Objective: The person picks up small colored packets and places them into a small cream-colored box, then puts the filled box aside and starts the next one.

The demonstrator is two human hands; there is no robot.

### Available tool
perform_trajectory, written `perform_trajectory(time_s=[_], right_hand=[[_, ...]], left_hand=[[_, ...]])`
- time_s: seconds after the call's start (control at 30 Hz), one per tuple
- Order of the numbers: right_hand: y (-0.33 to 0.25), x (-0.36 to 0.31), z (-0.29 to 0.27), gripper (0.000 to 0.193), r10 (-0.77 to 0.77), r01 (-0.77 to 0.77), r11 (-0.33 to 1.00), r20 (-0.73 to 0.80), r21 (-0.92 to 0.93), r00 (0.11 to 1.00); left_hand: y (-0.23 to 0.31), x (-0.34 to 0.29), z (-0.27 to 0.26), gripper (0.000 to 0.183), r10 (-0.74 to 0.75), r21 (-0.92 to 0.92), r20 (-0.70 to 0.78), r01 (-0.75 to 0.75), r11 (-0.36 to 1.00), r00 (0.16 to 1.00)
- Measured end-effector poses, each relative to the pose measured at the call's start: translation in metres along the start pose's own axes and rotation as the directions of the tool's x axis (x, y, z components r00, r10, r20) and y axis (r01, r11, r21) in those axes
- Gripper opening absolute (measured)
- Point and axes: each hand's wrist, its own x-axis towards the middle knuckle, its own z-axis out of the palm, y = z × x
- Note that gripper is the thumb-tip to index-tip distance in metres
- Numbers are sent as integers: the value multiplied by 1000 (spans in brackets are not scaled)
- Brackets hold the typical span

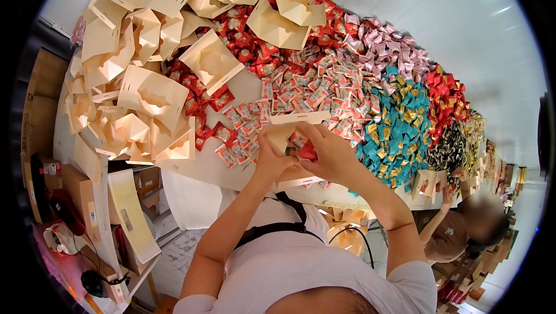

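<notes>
In front of me, at the table's near edge, my left hand (274, 160) grips the left side of a cream cardboard box (299, 119). The box is partly folded, with its far flap standing up. On its right side my right hand (336, 155) curls round the wall, thumb and forefinger bent over the opening. Red wrapped packets (307, 151) show inside, between the two hands. The palms hide most of the box's walls. Just beyond it lie white-and-red small packets (324, 91) in a loose heap, some scattered near my left hand.
Many unfilled cream boxes (152, 97) pile up at the left, over red packets (240, 39). To the right run heaps of teal-and-gold packets (399, 120), pink packets (394, 50), red-and-gold packets (446, 97) and black-and-gold packets (449, 149). A co-worker (463, 227) handles a box at far right.
</notes>
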Motion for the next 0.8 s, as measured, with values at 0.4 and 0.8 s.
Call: perform_trajectory(time_s=[0.4, 0.8], right_hand=[[24, -7, 36, 35, -124, 130, 983, -60, 129, 990], [38, -4, 43, 19, 108, -102, 990, -51, 100, 993]], left_hand=[[1, -1, -1, 83, -78, 45, 48, 76, 996, 996], [-12, 5, 3, 75, -97, 48, 137, 91, 995, 986]])
